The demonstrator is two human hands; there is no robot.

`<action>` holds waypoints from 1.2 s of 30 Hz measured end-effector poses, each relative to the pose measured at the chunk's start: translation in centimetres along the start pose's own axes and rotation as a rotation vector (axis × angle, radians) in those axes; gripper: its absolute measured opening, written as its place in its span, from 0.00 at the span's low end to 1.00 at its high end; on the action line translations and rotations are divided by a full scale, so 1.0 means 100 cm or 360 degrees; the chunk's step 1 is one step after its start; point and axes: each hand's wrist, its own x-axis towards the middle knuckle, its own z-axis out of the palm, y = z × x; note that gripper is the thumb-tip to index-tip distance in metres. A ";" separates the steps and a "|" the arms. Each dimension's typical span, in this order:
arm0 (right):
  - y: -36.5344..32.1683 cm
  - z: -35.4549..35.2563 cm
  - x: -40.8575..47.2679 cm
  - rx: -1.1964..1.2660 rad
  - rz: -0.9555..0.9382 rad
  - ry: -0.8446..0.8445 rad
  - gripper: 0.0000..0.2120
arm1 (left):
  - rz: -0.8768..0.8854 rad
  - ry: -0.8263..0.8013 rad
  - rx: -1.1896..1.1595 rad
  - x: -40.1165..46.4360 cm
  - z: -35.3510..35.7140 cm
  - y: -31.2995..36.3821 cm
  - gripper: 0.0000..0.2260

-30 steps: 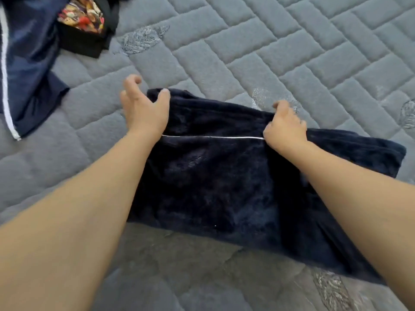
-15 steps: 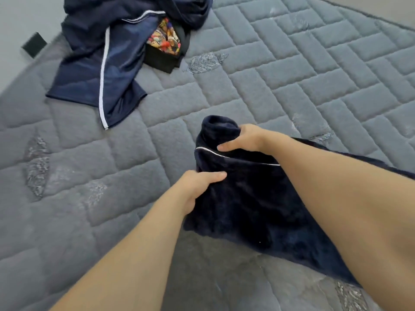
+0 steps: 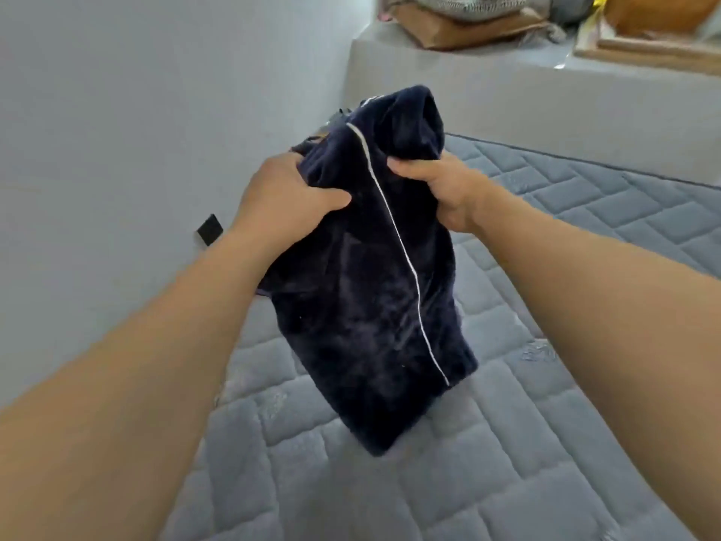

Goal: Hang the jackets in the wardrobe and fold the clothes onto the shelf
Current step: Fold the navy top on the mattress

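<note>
Head view, garment: a dark navy plush fleece garment with a thin white piping line (image 3: 374,290) is held up in the centre of the frame, folded into a thick bundle. Its top bunches into a rounded hump in the upper centre; its lower end hangs down to a corner in the lower centre, above the mattress. I cannot tell whether that corner touches the mattress.

Head view, piping: the white line runs from the upper middle of the bundle down and to the right, ending near the right lower edge.

Head view, left hand: the left hand (image 3: 286,197) grasps the left side of the bundle near its top, the thumb pressed across the front of the cloth and the fingers curled round its edge. Its bare forearm reaches in from the lower left of the frame.

Head view, right hand: the right hand (image 3: 437,187) clutches the right side of the bundle at about the same height, fingers curled into the fleece. Its bare forearm comes in from the right edge.

Head view, bed: a grey quilted mattress with a brick-like stitched pattern (image 3: 585,212) fills the lower and right parts of the frame.

Head view, wall: a pale grey wall (image 3: 136,111) takes up the upper left, with a small black square object (image 3: 210,230) at its foot, just left of the left wrist.

Head view, ledge: a grey plastered ledge (image 3: 507,87) crosses the upper right, carrying brown paper or cardboard items (image 3: 460,29) and other blurred clutter.
</note>
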 end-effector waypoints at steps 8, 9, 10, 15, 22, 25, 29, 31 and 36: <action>-0.060 -0.041 -0.124 0.0303 -0.0253 0.0211 0.18 | 0.0507 -0.0211 0.0863 -0.089 -0.010 0.141 0.18; -0.045 -0.051 -0.142 0.0285 -0.0240 0.0243 0.19 | 0.0487 -0.0307 0.0924 -0.106 0.007 0.142 0.19; -0.025 -0.062 -0.161 0.0258 -0.0213 0.0275 0.18 | 0.0460 -0.0413 0.0974 -0.123 0.028 0.137 0.19; 0.145 -0.134 -0.290 0.0207 0.0266 0.0502 0.13 | 0.0194 -0.1136 0.1058 -0.239 0.191 0.065 0.21; 0.304 -0.230 -0.537 -0.0057 0.1115 0.0654 0.15 | -0.0302 -0.2207 0.0662 -0.426 0.376 0.000 0.26; 0.296 -0.263 -0.568 -0.0193 0.1187 0.0476 0.21 | -0.0403 -0.2340 0.0455 -0.452 0.400 0.012 0.27; 0.280 -0.274 -0.545 -0.0122 0.1225 0.0445 0.21 | -0.0481 -0.2285 0.0390 -0.420 0.391 0.012 0.24; 0.274 -0.270 -0.516 -0.0009 0.1300 0.0414 0.23 | -0.0439 -0.2087 0.0492 -0.382 0.379 0.001 0.21; 0.274 -0.243 -0.417 0.0170 0.1167 0.0556 0.21 | -0.0228 -0.1342 0.0980 -0.287 0.375 -0.055 0.07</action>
